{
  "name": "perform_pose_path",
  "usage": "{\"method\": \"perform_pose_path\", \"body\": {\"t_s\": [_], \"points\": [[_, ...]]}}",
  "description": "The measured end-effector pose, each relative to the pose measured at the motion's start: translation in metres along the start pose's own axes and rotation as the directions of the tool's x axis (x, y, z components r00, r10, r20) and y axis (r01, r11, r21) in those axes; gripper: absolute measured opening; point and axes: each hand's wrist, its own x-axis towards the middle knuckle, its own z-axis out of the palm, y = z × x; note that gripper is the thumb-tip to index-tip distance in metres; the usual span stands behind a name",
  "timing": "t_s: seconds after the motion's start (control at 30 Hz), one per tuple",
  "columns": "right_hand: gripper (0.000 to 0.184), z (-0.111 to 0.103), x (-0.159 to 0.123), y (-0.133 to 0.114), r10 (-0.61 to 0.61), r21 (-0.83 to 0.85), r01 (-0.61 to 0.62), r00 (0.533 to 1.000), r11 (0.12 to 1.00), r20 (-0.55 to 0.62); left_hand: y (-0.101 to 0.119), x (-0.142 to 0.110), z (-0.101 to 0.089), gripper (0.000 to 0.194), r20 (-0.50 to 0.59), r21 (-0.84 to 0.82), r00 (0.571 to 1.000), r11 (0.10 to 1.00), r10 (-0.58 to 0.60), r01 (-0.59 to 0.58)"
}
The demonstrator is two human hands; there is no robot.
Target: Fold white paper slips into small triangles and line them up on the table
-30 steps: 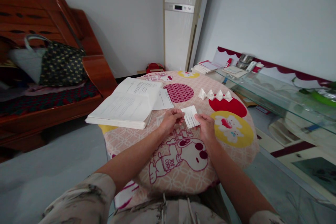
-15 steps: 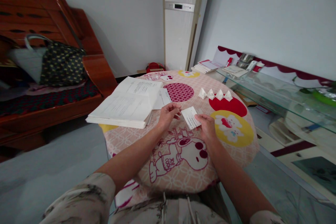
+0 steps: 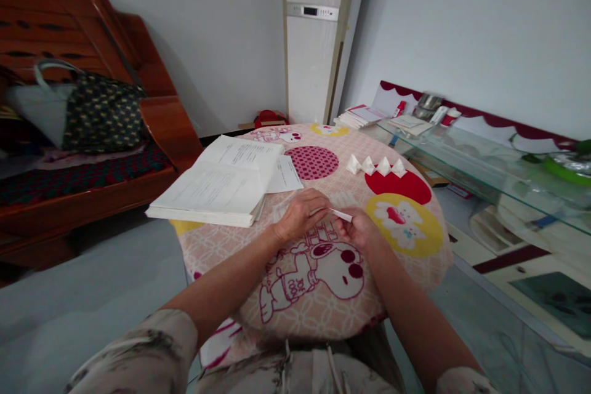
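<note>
A small folded piece of white paper [image 3: 341,215] is held above the table between both hands, seen almost edge-on as a narrow strip. My left hand [image 3: 307,212] pinches its left end, the fingers bent over it. Around the right end close the fingers of my right hand [image 3: 355,228]. Several small white folded-paper pyramids [image 3: 376,165] stand in a row beyond my right hand, partly over a red circle on the cloth. To the left lies an open stack of printed pages [image 3: 217,184], with a loose printed sheet [image 3: 287,175] partly under its right side.
The round table wears a pink patterned tablecloth [image 3: 286,314]. On the right stands a glass-topped cabinet [image 3: 484,166] with papers [image 3: 362,114], a metal container and a red cup. A wooden bench [image 3: 161,129] with bags [image 3: 104,111] is on the left.
The folded paper has been turned from showing its printed face to nearly edge-on. My left hand has moved right and now grips it too. The view has shifted slightly.
</note>
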Motion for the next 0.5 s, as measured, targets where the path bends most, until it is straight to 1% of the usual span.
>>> {"method": "perform_pose_path", "body": {"t_s": [0.03,0.07,0.1,0.13,0.17,0.2,0.23,0.27,0.3,0.37,0.5], "points": [[0.016,0.0001,-0.0003,0.0002,-0.023,-0.056,0.021,0.999,0.998,-0.03,0.0009,0.0006,-0.0015,0.025,-0.013,-0.033,0.998,0.997,-0.064,0.063],[0.018,0.0004,-0.0004,0.0001,-0.08,-0.106,0.071,0.992,0.992,-0.093,0.0014,0.0011,-0.0029,0.025,-0.023,-0.068,0.99,0.988,-0.139,0.137],[0.022,0.0008,-0.0004,-0.0003,-0.173,-0.144,0.149,0.97,0.978,-0.169,0.0015,0.0015,-0.0041,0.024,-0.025,-0.103,0.975,0.971,-0.22,0.216],[0.026,0.0011,-0.0003,-0.0009,-0.298,-0.178,0.262,0.929,0.949,-0.221,0.0013,0.0019,-0.0049,0.022,-0.022,-0.137,0.954,0.946,-0.298,0.292],[0.031,0.0015,-0.0004,-0.0017,-0.421,-0.206,0.377,0.873,0.903,-0.247,0.0007,0.0021,-0.0052,0.021,-0.012,-0.172,0.93,0.917,-0.367,0.36],[0.034,0.0018,-0.0006,-0.0025,-0.523,-0.232,0.475,0.817,0.849,-0.242,-0.0001,0.0024,-0.005,0.021,0.006,-0.205,0.906,0.886,-0.424,0.416],[0.035,0.0023,-0.001,-0.0032,-0.597,-0.257,0.545,0.773,0.798,-0.214,-0.0009,0.0027,-0.0045,0.021,0.028,-0.236,0.883,0.856,-0.468,0.461],[0.035,0.0027,-0.0015,-0.0037,-0.643,-0.285,0.587,0.745,0.758,-0.174,-0.0016,0.0031,-0.0036,0.021,0.052,-0.262,0.865,0.829,-0.499,0.494],[0.033,0.0032,-0.002,-0.0038,-0.666,-0.32,0.604,0.732,0.73,-0.139,-0.002,0.0036,-0.0025,0.021,0.074,-0.283,0.85,0.807,-0.521,0.519],[0.029,0.0039,-0.0024,-0.0029,-0.681,-0.387,0.6,0.724,0.7,-0.11,-0.002,0.0051,-0.0001,0.021,0.111,-0.31,0.833,0.778,-0.541,0.547],[0.027,0.0039,-0.0008,0.0016,-0.686,-0.452,0.577,0.718,0.68,-0.117,0.0,0.0086,0.004,0.018,0.135,-0.34,0.832,0.764,-0.538,0.549]]}}
